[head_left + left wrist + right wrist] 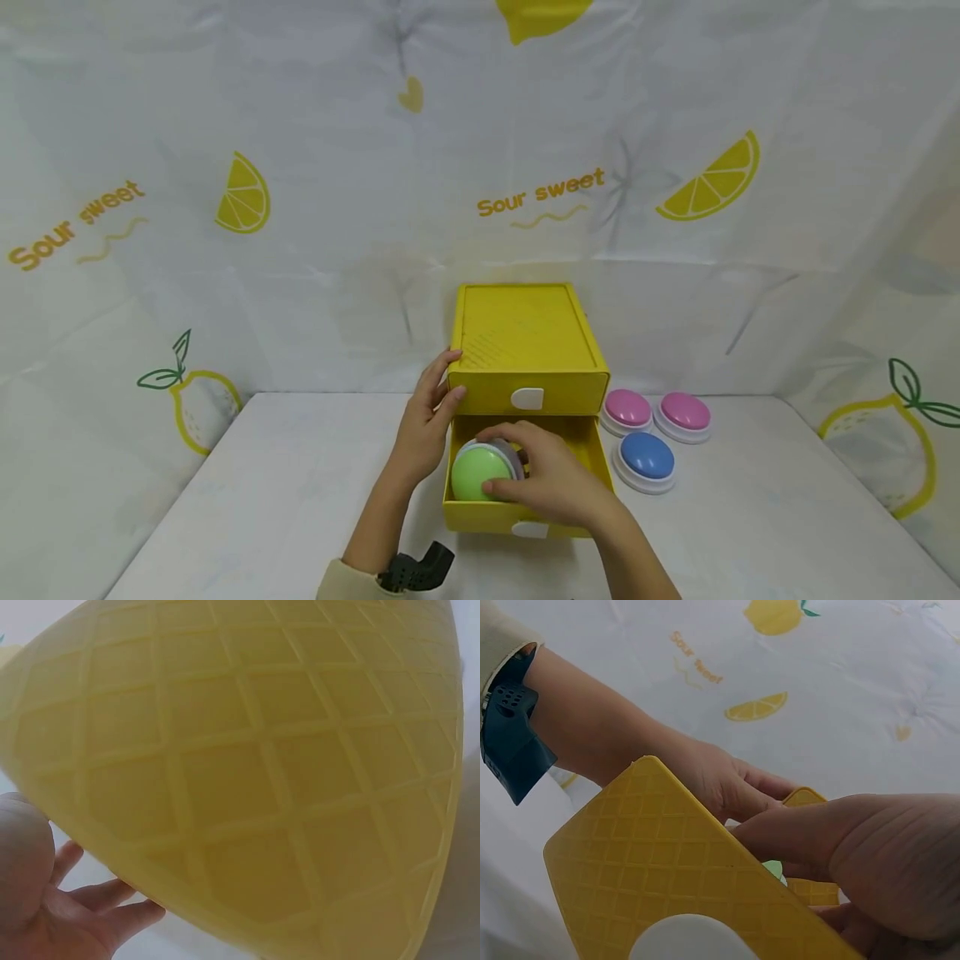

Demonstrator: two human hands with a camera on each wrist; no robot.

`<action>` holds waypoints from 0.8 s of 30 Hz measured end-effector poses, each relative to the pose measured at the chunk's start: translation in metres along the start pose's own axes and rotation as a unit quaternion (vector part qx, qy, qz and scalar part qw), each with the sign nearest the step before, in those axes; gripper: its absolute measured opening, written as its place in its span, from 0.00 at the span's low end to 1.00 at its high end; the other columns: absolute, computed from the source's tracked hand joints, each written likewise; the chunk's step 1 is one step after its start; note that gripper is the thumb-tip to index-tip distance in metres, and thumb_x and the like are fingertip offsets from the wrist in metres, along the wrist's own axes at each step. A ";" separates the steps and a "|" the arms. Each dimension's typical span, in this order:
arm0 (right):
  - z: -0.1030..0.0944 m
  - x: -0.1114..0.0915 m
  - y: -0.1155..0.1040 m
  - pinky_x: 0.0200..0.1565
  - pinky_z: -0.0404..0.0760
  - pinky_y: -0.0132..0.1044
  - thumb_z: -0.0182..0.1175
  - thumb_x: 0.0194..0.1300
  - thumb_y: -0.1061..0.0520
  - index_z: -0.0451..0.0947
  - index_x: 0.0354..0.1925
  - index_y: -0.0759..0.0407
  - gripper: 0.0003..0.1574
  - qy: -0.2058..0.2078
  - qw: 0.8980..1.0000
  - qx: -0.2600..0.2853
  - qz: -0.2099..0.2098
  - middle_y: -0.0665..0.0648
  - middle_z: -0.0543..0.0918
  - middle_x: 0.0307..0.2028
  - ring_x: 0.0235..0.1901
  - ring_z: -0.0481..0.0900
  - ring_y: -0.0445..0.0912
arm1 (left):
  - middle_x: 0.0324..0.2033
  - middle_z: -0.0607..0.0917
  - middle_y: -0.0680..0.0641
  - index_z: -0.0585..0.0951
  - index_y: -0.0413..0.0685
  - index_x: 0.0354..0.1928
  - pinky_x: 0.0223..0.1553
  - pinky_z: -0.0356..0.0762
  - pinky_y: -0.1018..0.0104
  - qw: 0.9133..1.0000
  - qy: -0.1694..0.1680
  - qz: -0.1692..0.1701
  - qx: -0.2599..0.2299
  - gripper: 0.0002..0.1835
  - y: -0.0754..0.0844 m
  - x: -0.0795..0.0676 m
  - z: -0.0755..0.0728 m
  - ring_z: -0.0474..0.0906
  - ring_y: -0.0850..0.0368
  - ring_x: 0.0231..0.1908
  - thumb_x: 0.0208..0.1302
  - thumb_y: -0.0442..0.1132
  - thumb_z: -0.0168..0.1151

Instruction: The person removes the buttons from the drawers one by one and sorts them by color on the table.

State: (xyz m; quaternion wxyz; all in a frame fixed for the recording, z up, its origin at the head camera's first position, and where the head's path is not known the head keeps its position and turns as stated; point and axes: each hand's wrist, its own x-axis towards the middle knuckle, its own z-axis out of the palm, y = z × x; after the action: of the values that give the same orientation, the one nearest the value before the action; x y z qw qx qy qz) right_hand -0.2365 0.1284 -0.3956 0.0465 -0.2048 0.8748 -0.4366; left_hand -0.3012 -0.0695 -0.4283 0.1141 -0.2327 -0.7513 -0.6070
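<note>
A yellow two-drawer box [525, 329] stands against the back cloth, its lower drawer [480, 518] pulled out. My right hand [551, 471] reaches into that drawer and grips a round push button [474, 477] with a green dome, tilted on its edge. The thumb lies on the dome and the fingers go over the pale base. My left hand [423, 429] touches the left side of the box near the upper drawer [487, 396]. In the right wrist view, the drawer front [652, 847] hides most of the green button [775, 868].
Right of the box, two pink buttons [628, 408] [686, 411] and a blue button [647, 457] lie on white bases. A white cloth with lemon prints [337, 208] covers the back and sides. White table surface [300, 467] extends to the left.
</note>
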 end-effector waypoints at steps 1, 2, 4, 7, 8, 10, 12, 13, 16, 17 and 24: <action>0.000 -0.001 0.000 0.51 0.82 0.38 0.75 0.57 0.49 0.81 0.56 0.47 0.28 0.007 1.000 0.005 -0.003 0.50 0.83 0.52 0.48 0.78 0.44 | 0.78 0.58 0.49 0.65 0.63 0.74 0.68 0.72 0.42 1.000 0.000 0.001 -0.001 0.24 0.000 0.000 0.000 0.67 0.39 0.73 0.80 0.44 0.50; -0.001 -0.001 0.000 0.50 0.82 0.38 0.75 0.57 0.49 0.81 0.56 0.47 0.28 0.016 1.000 0.011 -0.002 0.50 0.83 0.52 0.47 0.78 0.44 | 0.78 0.58 0.49 0.65 0.63 0.74 0.68 0.72 0.42 1.000 -0.001 0.002 -0.001 0.24 0.000 0.000 0.000 0.67 0.39 0.73 0.80 0.44 0.50; -0.002 -0.003 0.000 0.49 0.84 0.34 0.75 0.56 0.50 0.81 0.56 0.47 0.29 0.033 0.999 0.032 0.000 0.52 0.83 0.52 0.46 0.81 0.44 | 0.78 0.58 0.49 0.65 0.63 0.74 0.68 0.72 0.43 1.000 -0.001 0.003 -0.002 0.24 0.000 0.000 0.000 0.67 0.39 0.73 0.80 0.44 0.50; -0.006 -0.009 -0.001 0.45 0.87 0.33 0.75 0.57 0.51 0.81 0.57 0.48 0.29 0.056 0.995 0.079 0.001 0.56 0.82 0.53 0.44 0.84 0.46 | 0.78 0.58 0.49 0.65 0.63 0.73 0.67 0.73 0.43 1.000 0.000 0.006 -0.003 0.24 0.000 0.000 0.000 0.68 0.39 0.72 0.79 0.43 0.50; -0.008 -0.011 -0.001 0.45 0.88 0.33 0.75 0.57 0.51 0.81 0.58 0.49 0.29 0.063 0.994 0.090 0.001 0.57 0.82 0.54 0.44 0.85 0.46 | 0.78 0.59 0.49 0.65 0.63 0.73 0.67 0.73 0.43 1.000 0.001 0.006 -0.002 0.24 0.000 0.000 0.000 0.68 0.39 0.72 0.79 0.44 0.50; -0.014 -0.019 0.000 0.44 0.89 0.34 0.75 0.58 0.52 0.80 0.59 0.51 0.30 0.078 0.991 0.111 -0.006 0.59 0.82 0.54 0.44 0.87 0.46 | 0.78 0.59 0.48 0.65 0.63 0.73 0.67 0.73 0.42 1.000 0.005 0.006 0.001 0.24 0.000 0.000 0.001 0.68 0.39 0.72 0.79 0.44 0.51; -0.021 -0.027 0.003 0.45 0.89 0.34 0.74 0.59 0.53 0.80 0.59 0.53 0.30 0.097 0.988 0.119 -0.018 0.61 0.82 0.54 0.44 0.87 0.46 | 0.78 0.60 0.48 0.66 0.63 0.73 0.68 0.72 0.41 1.000 0.008 0.007 0.002 0.24 0.000 0.000 0.001 0.68 0.39 0.72 0.79 0.43 0.51; -0.025 -0.031 0.005 0.45 0.89 0.34 0.74 0.60 0.54 0.80 0.60 0.53 0.30 0.109 0.987 0.119 -0.024 0.61 0.82 0.54 0.45 0.87 0.45 | 0.78 0.60 0.48 0.66 0.63 0.73 0.68 0.72 0.41 1.000 0.009 0.007 0.004 0.24 0.000 0.000 0.002 0.68 0.39 0.72 0.79 0.44 0.51; -0.036 -0.045 0.015 0.42 0.89 0.35 0.72 0.61 0.58 0.79 0.60 0.56 0.29 0.143 0.980 0.132 -0.042 0.60 0.81 0.54 0.43 0.88 0.43 | 0.78 0.60 0.49 0.65 0.64 0.74 0.68 0.71 0.40 1.000 0.010 0.004 0.006 0.24 0.000 -0.001 0.002 0.68 0.39 0.72 0.79 0.44 0.51; -0.040 -0.049 0.019 0.42 0.90 0.35 0.71 0.62 0.60 0.78 0.61 0.57 0.29 0.155 0.977 0.136 -0.047 0.59 0.81 0.55 0.43 0.88 0.42 | 0.78 0.60 0.49 0.65 0.64 0.74 0.68 0.71 0.40 1.000 0.009 0.002 0.008 0.24 0.000 -0.001 0.002 0.68 0.39 0.72 0.79 0.45 0.51; -0.066 -0.083 0.054 0.42 0.89 0.34 0.58 0.71 0.66 0.73 0.66 0.61 0.27 0.215 0.951 0.223 -0.006 0.43 0.84 0.54 0.43 0.87 0.39 | 0.78 0.58 0.48 0.64 0.64 0.74 0.68 0.72 0.41 1.000 0.005 0.003 0.007 0.25 0.001 -0.001 -0.001 0.66 0.38 0.73 0.79 0.44 0.51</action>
State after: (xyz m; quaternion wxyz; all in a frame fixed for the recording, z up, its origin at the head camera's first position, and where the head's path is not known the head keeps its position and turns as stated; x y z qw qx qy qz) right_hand -0.1951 0.2394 -0.4050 -0.1004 -0.0957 0.7434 -0.6543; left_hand -0.3001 -0.0704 -0.4279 0.1211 -0.2316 -0.7540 -0.6026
